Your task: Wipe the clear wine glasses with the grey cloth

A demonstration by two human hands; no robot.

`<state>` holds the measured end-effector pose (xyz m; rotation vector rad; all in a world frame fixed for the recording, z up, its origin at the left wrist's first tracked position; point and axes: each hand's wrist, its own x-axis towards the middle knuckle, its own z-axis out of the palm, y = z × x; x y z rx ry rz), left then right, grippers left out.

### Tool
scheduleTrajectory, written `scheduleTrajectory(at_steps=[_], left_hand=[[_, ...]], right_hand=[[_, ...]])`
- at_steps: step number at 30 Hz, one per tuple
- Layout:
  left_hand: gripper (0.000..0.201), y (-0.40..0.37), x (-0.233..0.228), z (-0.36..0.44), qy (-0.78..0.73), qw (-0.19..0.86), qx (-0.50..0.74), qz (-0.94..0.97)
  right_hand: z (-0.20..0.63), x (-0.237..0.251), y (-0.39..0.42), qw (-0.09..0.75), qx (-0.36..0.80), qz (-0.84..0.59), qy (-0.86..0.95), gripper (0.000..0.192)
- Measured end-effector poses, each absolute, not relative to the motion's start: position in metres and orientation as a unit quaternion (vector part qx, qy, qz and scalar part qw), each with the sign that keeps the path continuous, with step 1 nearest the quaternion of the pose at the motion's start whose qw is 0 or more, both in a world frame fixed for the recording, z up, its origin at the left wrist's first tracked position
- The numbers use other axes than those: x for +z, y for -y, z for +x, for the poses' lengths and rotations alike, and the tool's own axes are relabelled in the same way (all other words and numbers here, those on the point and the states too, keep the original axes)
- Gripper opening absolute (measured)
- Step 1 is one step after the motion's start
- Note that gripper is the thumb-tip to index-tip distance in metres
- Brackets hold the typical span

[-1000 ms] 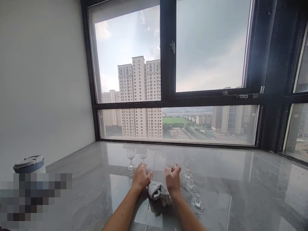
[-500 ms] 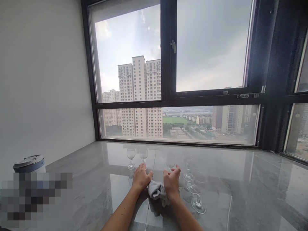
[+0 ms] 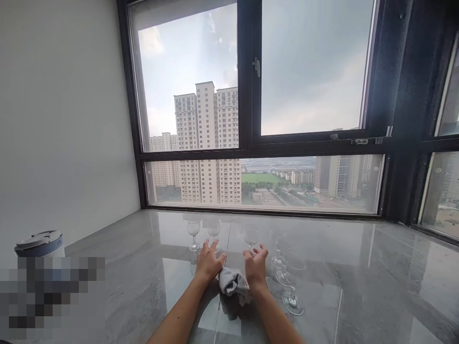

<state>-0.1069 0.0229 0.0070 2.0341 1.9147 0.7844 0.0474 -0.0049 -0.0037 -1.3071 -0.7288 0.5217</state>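
My left hand rests low over the counter with its fingers spread, holding nothing; its fingertips are close to the foot of a stemmed glass. Another stemmed glass stands just left of that one. My right hand has loosely curled fingers with the thumb apart, right in front of a third stemmed glass, whose foot is partly hidden by the hand. Between my wrists lies a crumpled grey cloth. To the right of my right hand several clear glasses stand in a row, the nearest glass showing its round foot.
The glossy grey tiled counter mirrors the window light. A dark-framed window runs along its far side, with a white wall at left. A lidded cup stands at far left, beside a blurred-out patch.
My left fingers have lifted and spread a little more. My right fingers have loosened slightly by the glass. The view has shifted slightly; cloth and other glasses stay put.
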Motion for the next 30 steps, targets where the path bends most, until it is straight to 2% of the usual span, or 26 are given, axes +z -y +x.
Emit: scheduleTrajectory(at_steps=[3, 5, 7, 9, 13, 18, 23, 26, 30], left_hand=[[0.067, -0.024, 0.008, -0.107, -0.658, 0.116, 0.25, 0.701], [0.069, -0.024, 0.008, -0.107, -0.66, 0.113, 0.234, 0.705], [0.07, -0.023, 0.009, -0.106, -0.662, 0.11, 0.216, 0.709], [0.071, -0.023, 0.009, -0.106, -0.663, 0.105, 0.201, 0.714], [0.069, -0.023, 0.007, -0.106, -0.649, 0.093, 0.203, 0.727], [0.045, -0.029, 0.003, -0.108, -0.645, 0.113, 0.294, 0.696], [0.015, -0.035, -0.002, -0.112, -0.637, 0.144, 0.394, 0.647], [0.016, -0.037, -0.004, -0.114, -0.619, 0.158, 0.418, 0.646], [0.004, -0.036, -0.003, -0.113, -0.575, 0.176, 0.426, 0.676]], right_hand=[[0.043, 0.012, 0.023, 0.706, 0.198, -0.59, 0.338, 0.058], [0.038, 0.024, 0.039, 0.681, 0.156, -0.585, 0.413, 0.045], [0.031, 0.033, 0.053, 0.611, 0.134, -0.589, 0.511, 0.035], [0.024, 0.036, 0.063, 0.504, 0.121, -0.604, 0.605, 0.031], [0.014, 0.034, 0.072, 0.31, 0.107, -0.633, 0.701, 0.042], [0.021, 0.036, 0.075, 0.221, 0.088, -0.703, 0.67, 0.059], [0.027, 0.034, 0.07, 0.215, 0.09, -0.698, 0.678, 0.05], [0.025, 0.029, 0.063, 0.263, 0.099, -0.688, 0.669, 0.057], [0.024, 0.019, 0.051, 0.357, 0.122, -0.664, 0.645, 0.069]])
